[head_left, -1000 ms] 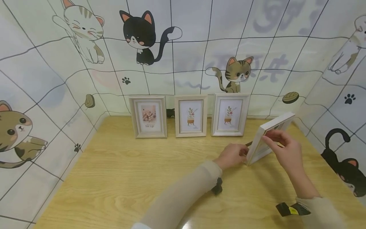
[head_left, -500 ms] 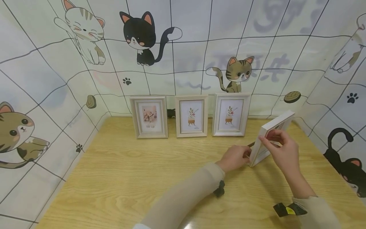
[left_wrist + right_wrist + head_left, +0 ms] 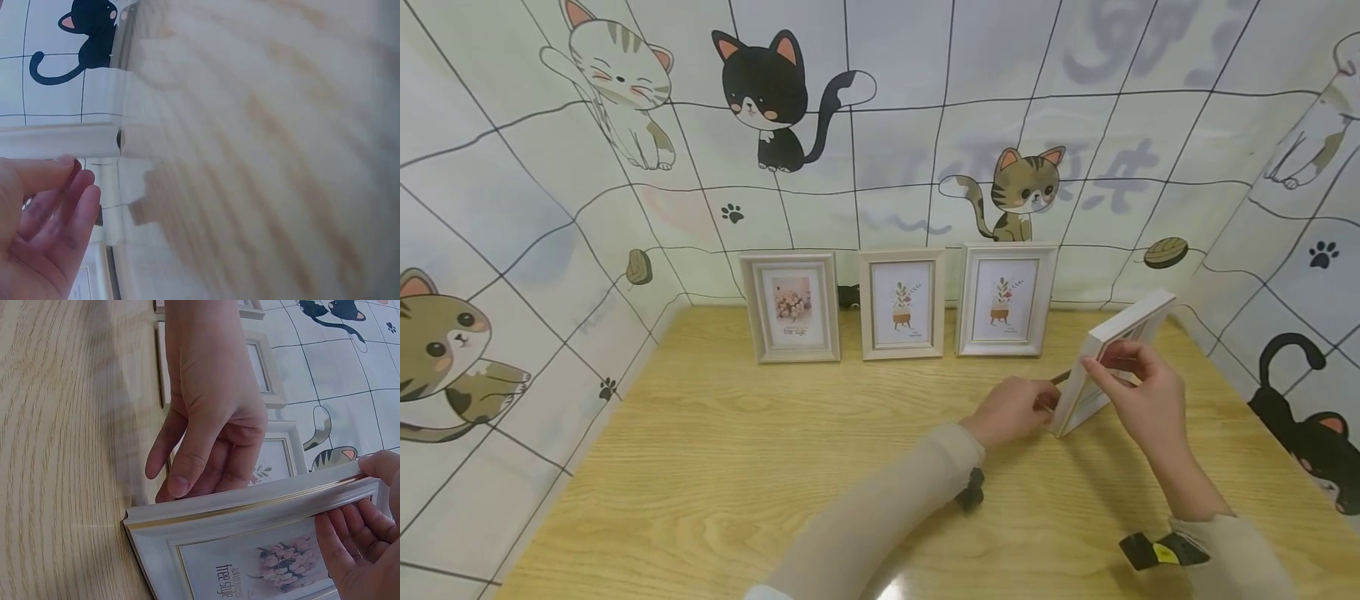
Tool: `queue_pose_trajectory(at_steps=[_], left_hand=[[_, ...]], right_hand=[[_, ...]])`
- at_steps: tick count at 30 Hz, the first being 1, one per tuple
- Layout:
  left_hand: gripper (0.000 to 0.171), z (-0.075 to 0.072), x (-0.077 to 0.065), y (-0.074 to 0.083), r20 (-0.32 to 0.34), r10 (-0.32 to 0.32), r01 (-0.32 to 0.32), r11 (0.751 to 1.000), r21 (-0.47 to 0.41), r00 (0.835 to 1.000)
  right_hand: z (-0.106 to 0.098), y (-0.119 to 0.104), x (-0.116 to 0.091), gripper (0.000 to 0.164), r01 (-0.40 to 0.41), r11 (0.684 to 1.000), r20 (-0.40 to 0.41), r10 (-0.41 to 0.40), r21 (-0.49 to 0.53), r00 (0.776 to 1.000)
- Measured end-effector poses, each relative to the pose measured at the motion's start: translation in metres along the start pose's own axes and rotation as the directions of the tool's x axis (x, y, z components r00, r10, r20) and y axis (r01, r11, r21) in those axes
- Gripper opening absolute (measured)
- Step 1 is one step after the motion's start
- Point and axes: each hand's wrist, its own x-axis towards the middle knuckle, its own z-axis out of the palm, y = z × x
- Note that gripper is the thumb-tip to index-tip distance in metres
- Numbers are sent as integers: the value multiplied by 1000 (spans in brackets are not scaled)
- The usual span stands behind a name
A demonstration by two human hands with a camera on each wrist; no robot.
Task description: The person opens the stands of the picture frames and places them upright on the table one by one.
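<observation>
A white picture frame (image 3: 1127, 315) with gold inner trim stands tilted on the table, turned sideways at the right. My right hand (image 3: 1150, 400) holds it by the nearer upright side, thumb on the outer edge and fingertips on the front. The right wrist view shows a flower print (image 3: 287, 565) inside it. Low on that same side, the thumb and fingertips of my left hand (image 3: 1011, 408) are at the edge, fingers curled toward the back. A brown strip (image 3: 1060, 377) sticks out behind the frame, partly hidden by this hand.
Three more frames stand in a row along the back wall: a flower print frame (image 3: 760, 317), a plant print frame (image 3: 865, 308) and another plant print frame (image 3: 962, 308). A cat-patterned sheet (image 3: 895, 50) covers the walls around the wooden table (image 3: 775, 467).
Both hands stay on the frame at the right. The frame has turned and shifted very slightly; the three at the back stand as before.
</observation>
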Motion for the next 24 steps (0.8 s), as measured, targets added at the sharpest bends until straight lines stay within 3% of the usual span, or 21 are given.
queue_pose_trajectory(at_steps=[11, 24], left_hand=[[11, -12, 0, -3, -71, -17, 16, 1000, -14, 997], [12, -7, 5, -13, -171, -96, 93, 995, -26, 981]], right_hand=[[-2, 4, 1, 18, -13, 1000, 1, 13, 15, 1000], [-2, 3, -1, 17, -13, 1000, 15, 13, -5, 1000]])
